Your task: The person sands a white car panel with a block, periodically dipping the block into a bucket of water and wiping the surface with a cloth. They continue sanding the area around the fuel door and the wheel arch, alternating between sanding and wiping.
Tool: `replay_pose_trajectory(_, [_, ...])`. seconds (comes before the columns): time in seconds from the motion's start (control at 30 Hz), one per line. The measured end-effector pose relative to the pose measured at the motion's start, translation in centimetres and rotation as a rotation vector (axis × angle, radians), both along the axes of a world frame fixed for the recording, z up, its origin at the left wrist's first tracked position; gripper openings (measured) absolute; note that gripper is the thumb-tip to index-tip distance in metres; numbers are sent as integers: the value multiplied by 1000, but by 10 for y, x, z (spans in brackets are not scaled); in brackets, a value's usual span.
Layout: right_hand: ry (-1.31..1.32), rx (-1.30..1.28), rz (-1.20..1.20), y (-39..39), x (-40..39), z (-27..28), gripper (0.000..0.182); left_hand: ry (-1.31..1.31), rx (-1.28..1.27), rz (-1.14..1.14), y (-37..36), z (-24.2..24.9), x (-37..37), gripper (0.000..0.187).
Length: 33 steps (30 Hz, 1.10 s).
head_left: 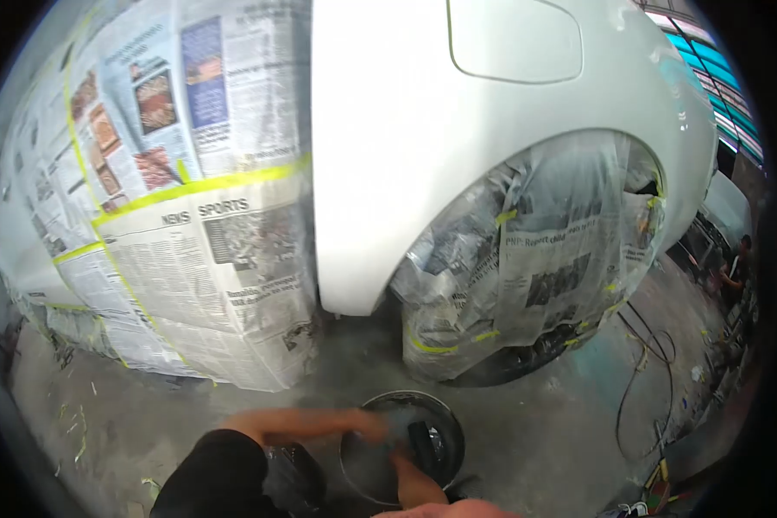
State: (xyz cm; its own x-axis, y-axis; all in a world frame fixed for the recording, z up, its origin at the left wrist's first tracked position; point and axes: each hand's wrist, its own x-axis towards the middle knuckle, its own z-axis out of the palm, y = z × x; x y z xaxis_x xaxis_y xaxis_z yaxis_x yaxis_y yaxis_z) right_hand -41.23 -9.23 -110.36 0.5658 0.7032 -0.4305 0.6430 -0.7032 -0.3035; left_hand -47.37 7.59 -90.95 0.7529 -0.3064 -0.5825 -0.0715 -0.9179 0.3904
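My left hand (369, 425) reaches in from the left, over the rim of a round basin (459, 423) on the floor. From below, my right hand (401, 464) comes over the same basin, close to the left one. Both hands are smeared by motion, so their fingers and anything in them cannot be made out. A dark, blocky object (423, 442) lies in the basin just right of my hands. Beyond the basin stands a white car panel (380, 147) with a fuel flap (516, 39) and a wheel arch.
Newspaper (160, 259) held by yellow tape masks the car's left side. More newspaper covers the wheel (544, 250). A dark hose (622, 414) loops over the concrete floor at right. Another person (735, 269) is at the far right, near tools and clutter.
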Motion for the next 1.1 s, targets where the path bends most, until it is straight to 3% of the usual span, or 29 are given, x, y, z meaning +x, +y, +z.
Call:
replay_pose_trajectory(0.03, [-3, 5, -4, 1, -1, 3, 38, -53, -9, 12, 2, 67, -1, 54])
replay_pose_trajectory(0.07, [-3, 6, -6, -1, -2, 6, 38, -129, -122, 206, 3, 140, -5, 53])
replay_pose_trajectory(0.1, [-5, 11, -11, -2, -4, 7, 38, -331, -243, 166, 11, 197, -7, 51])
replay_pose_trajectory(0.17, [-7, 14, -16, -3, -4, 12, 37, -816, -211, -6, 22, 316, -14, 46])
replay_pose_trajectory(0.23, [-18, 17, -16, -2, -5, 12, 37, -1025, -225, 106, 24, 425, -22, 39])
replay_pose_trajectory(0.27, [-22, 19, -17, 0, -4, 9, 36, -1144, -3, 130, 32, 472, -22, 34])
replay_pose_trajectory(0.33, [-46, 37, -11, 5, -4, -3, 36, -1466, 211, 79, 46, 555, -14, 29])
replay_pose_trajectory(0.4, [-86, 67, 14, 11, -3, -29, 36, -1776, 446, -122, 84, 627, 1, 33])
replay_pose_trajectory(0.47, [-66, 83, -1, 13, -6, -43, 35, -1956, 869, -365, 96, 682, 1, 36])
replay_pose_trajectory(0.53, [47, 89, -66, 15, -8, -32, 36, -1844, 1146, -107, 130, 688, 10, 59])
replay_pose_trajectory(0.6, [230, 89, -195, 14, -10, 7, 37, -1786, 1083, -128, 140, 664, 12, 53])
replay_pose_trajectory(0.7, [106, 197, -131, 28, 11, -135, 39, -1745, 1073, -72, 133, 612, 14, 50])
replay_pose_trajectory(0.77, [135, 66, -134, 29, -3, -46, 38, -1730, 1076, -79, 123, 592, 21, 47])
replay_pose_trajectory(0.8, [148, -1, -132, 29, -13, 23, 37, -1821, 1109, -232, 139, 564, 25, 54])
replay_pose_trajectory(0.83, [115, 15, -129, 30, -15, 20, 37, -1827, 1065, -297, 140, 538, 29, 70])
replay_pose_trajectory(0.9, [47, 45, -120, 31, -17, 24, 36, -1633, 890, -319, 138, 482, 21, 71])
replay_pose_trajectory(1.0, [198, 38, -126, 33, -18, 30, 36, -1270, 862, -439, 133, 411, 0, 63])
replay_pose_trajectory(1.1, [183, 70, -137, 29, -30, 31, 34, -1004, 905, -630, 141, 405, 0, 55])
